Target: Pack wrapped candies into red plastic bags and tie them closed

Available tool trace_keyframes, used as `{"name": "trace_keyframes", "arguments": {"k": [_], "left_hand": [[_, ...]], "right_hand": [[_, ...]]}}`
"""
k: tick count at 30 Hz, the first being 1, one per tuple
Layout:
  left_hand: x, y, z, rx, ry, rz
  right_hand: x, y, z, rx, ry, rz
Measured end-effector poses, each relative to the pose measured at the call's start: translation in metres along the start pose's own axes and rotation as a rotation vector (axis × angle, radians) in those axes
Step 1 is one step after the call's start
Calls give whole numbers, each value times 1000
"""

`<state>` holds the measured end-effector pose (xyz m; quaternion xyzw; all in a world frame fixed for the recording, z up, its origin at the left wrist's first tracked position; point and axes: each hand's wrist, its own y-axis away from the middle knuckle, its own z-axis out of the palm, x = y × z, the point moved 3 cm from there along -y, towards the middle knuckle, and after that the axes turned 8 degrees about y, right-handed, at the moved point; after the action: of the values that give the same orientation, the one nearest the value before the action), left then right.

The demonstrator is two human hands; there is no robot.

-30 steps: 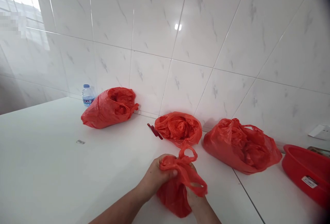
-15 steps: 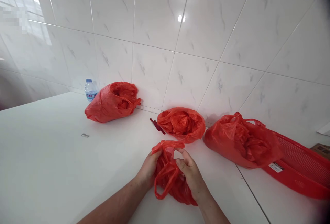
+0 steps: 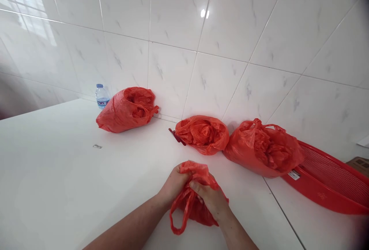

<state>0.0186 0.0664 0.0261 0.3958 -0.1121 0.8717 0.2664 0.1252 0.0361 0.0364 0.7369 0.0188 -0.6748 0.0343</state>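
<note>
A thin red plastic bag (image 3: 198,211) is bunched up between my two hands, low in the middle of the head view. My left hand (image 3: 173,186) is closed around its upper left side, the fingertips hidden in the plastic. My right hand (image 3: 210,198) grips the bag from the right, thumb lying over the top and other fingers partly hidden. One loop handle of the bag hangs down between my wrists. Just beyond stands a red bag (image 3: 203,133) stuffed with crumpled red plastic, and a dark red folding-knife-like object (image 3: 177,136) lies at its left.
On the white table (image 3: 57,173), another full red bag (image 3: 123,111) leans near a water bottle (image 3: 102,97). To the right, a third stuffed bag (image 3: 262,150) rests against a red plastic basket (image 3: 323,192). A small clear scrap (image 3: 97,146) lies at left. Tiled wall (image 3: 173,81) runs behind.
My hands have drawn closer together. The right thumb and fingers have closed onto the bag's top, and the gap near the handle is gone. The view has shifted slightly.
</note>
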Motion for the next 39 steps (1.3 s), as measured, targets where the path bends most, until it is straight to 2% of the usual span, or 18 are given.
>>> {"name": "trace_keyframes", "arguments": {"k": [2, 4, 6, 9, 12, 15, 17, 19, 23, 28, 31, 34, 39], "left_hand": [[-6, -1, 2, -4, -38, -21], [-11, -4, -2, 36, -58, -11], [-14, -7, -8, 68, -98, 26], [-11, -6, -15, 90, -215, 133], [-8, 1, -12, -9, -373, 244], [-11, 6, -5, -109, -436, 281], [-13, 6, -3, -90, -409, 263], [-12, 4, -3, -41, -351, 207], [-5, 0, -5, 37, -237, 111], [-3, -2, -13, 108, -179, 83], [-5, -3, -19, 208, -180, 81], [-8, -4, -22, 202, -177, 60], [-10, -4, -24, 279, -191, 39]], "right_hand": [[-1, 2, 2, -16, 47, -13], [4, -2, 1, 24, 18, 23], [14, -8, -3, 99, -131, 88], [25, -18, -10, 127, -325, 125], [28, -22, -16, 176, -322, 120], [24, -20, -17, 247, -192, 113], [21, -18, -14, 217, -82, 83], [18, -15, -9, 124, -30, 41], [13, -9, -4, -94, -177, -13], [9, -4, -9, -231, -287, -45], [10, -5, -10, -260, -298, 3], [10, -6, -11, -222, -283, 61], [6, -8, -10, -256, -201, 20]]}}
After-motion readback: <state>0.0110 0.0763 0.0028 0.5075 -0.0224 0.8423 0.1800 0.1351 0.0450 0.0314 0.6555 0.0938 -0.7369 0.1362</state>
